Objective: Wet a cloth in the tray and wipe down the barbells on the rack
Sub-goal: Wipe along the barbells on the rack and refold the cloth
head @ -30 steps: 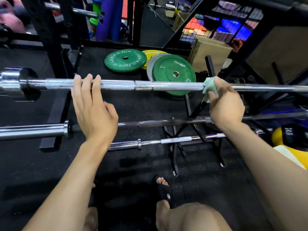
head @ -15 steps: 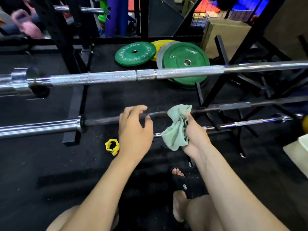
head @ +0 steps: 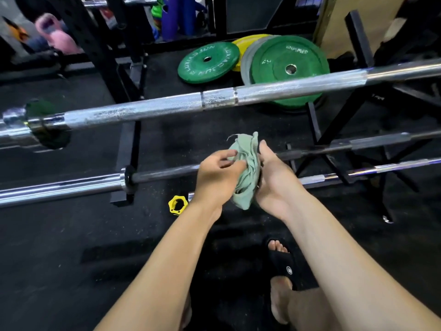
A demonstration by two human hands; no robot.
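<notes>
Both hands, left (head: 216, 177) and right (head: 274, 180), pinch the limp, bunched green cloth (head: 245, 170) before the middle barbell (head: 164, 174); light and soft, probably best gripped as a wad.

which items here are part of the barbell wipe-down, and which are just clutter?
Part of the job:
- green cloth, held between left hand and right hand
- top barbell
- dark middle barbell
- lowest barbell

Just lying about:
- two green plates
- yellow plate
- yellow collar on the floor
- cardboard box
</notes>
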